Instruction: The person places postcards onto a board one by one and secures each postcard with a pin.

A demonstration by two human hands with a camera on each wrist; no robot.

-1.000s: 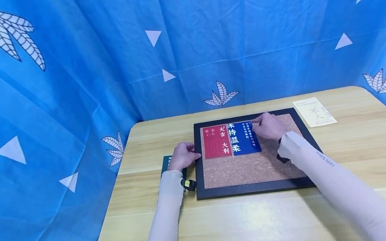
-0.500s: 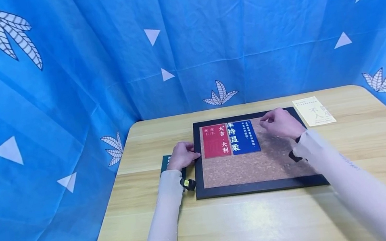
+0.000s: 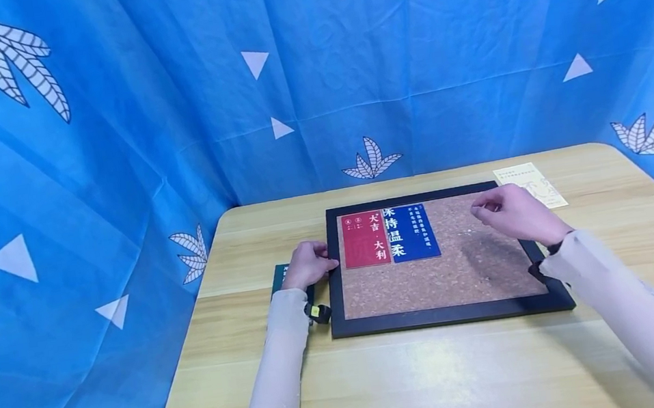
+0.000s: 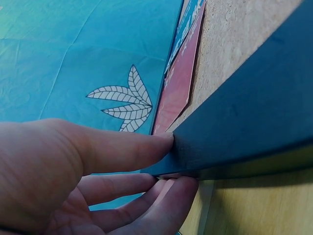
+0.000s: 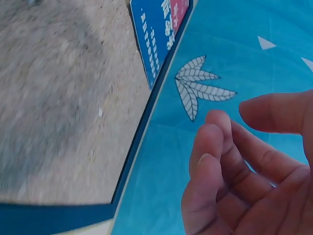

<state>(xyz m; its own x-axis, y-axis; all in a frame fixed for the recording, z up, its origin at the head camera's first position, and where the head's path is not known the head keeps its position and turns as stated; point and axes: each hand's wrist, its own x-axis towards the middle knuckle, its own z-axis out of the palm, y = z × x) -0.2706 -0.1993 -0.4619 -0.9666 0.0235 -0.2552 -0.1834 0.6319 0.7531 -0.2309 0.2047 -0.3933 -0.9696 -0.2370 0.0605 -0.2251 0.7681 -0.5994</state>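
Observation:
A cork board (image 3: 413,289) in a black frame lies on the table. My left hand (image 3: 307,265) pinches its left edge; in the left wrist view the thumb (image 4: 146,149) rests on the frame's face, with fingers against its side. On the cork's upper left lie a red card (image 3: 365,239) and a blue card (image 3: 413,232) side by side, both with white characters. Over the board's upper right is my right hand (image 3: 514,210), holding nothing. In the right wrist view its fingers (image 5: 208,176) are loosely curled, thumb apart from them.
A dark green card (image 3: 280,278) lies left of the board, partly hidden by the left hand. Off the board's upper right corner is a pale yellow card (image 3: 541,188), partly covered by the right hand. A blue patterned curtain (image 3: 439,65) hangs behind the table (image 3: 425,384).
My right hand has left the blue card's top right corner and moved right across the board, now overlapping the yellow card. Left hand and cards have stayed put.

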